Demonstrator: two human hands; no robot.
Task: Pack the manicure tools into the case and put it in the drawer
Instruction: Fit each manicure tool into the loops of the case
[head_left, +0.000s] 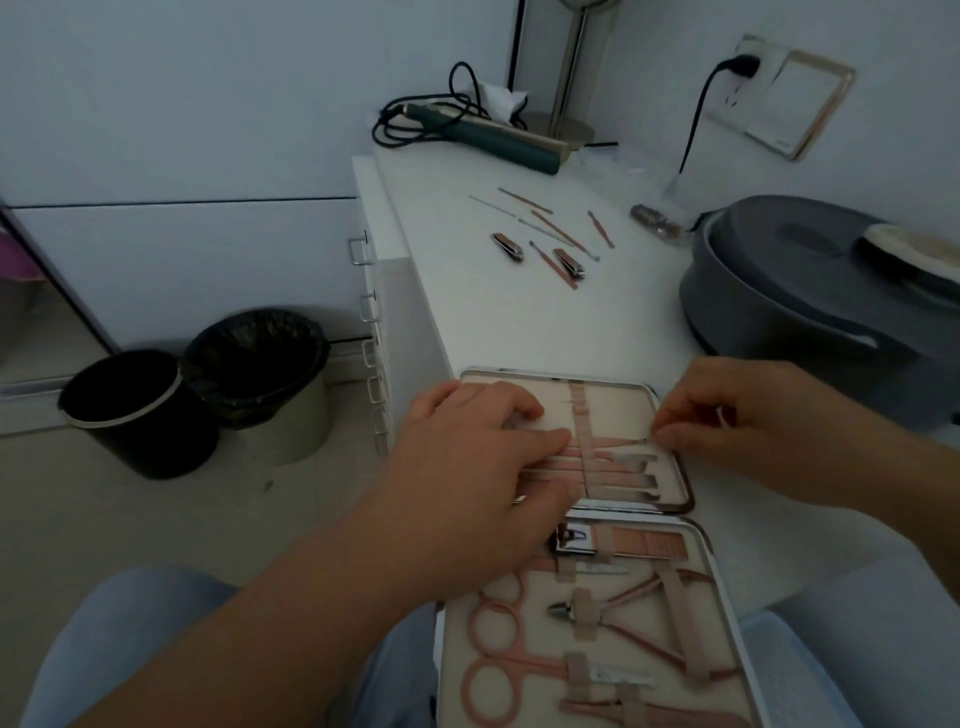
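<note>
The left hand (483, 447) rests flat on the open case's (670, 400) far half. The right hand (737, 415) pinches a thin tool (618, 442) at its right edge. Loose tools (550, 234) lie farther off.

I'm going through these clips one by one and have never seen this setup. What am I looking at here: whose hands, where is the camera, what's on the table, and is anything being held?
There is no machine here: a person works with bare hands, and the single picture comes from a wide-angle camera on their head, looking down. An open manicure case lies at the near edge of a white table, with scissors, nippers and other tools already strapped in. The left hand rests on the far half of the case, over the slim tools there. The right hand pinches the tip of a thin tool, apparently sliding it under the centre strap. Farther back lie loose tools still to pack, including two nail clippers and several thin sticks. A grey lidded pot stands at the right, and a green corded device lies by the wall.
</note>
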